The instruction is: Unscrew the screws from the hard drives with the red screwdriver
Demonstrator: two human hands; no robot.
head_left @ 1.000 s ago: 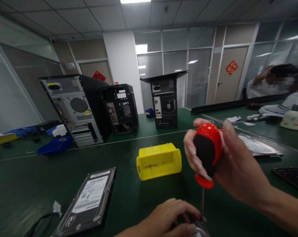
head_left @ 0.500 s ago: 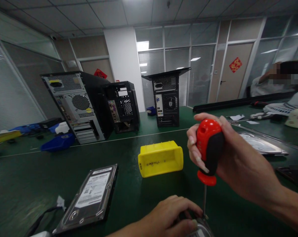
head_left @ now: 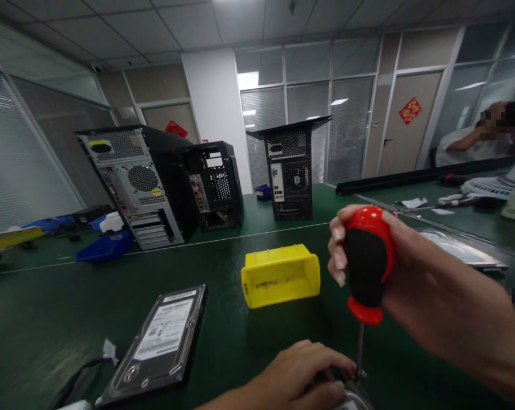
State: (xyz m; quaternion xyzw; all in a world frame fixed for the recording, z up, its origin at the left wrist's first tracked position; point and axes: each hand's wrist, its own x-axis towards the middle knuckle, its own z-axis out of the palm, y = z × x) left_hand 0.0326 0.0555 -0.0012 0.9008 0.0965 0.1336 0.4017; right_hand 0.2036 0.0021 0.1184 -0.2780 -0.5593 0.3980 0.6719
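My right hand (head_left: 428, 296) is wrapped round the red and black handle of a screwdriver (head_left: 368, 262), which stands nearly upright. Its shaft runs down to the edge of a hard drive (head_left: 355, 400) at the bottom of the view. My left hand (head_left: 300, 373) grips that drive, with fingertips close to the screwdriver's tip; most of the drive is cut off by the frame. A yellow bin (head_left: 278, 296) holding several small screws lies just beyond my hands. Another hard drive (head_left: 166, 330), label up, rests to the left.
Three computer cases (head_left: 172, 182) stand along the back. A blue bin (head_left: 106, 246) sits near the leftmost case. At right lie another hard drive (head_left: 466, 250), paper scraps (head_left: 413, 203) and a long black bar (head_left: 381, 185). A person (head_left: 466, 142) sits at the far right.
The screwdriver handle has turned in my right hand, its black grip now facing me. My left hand stays on the drive. The view has shifted slightly.
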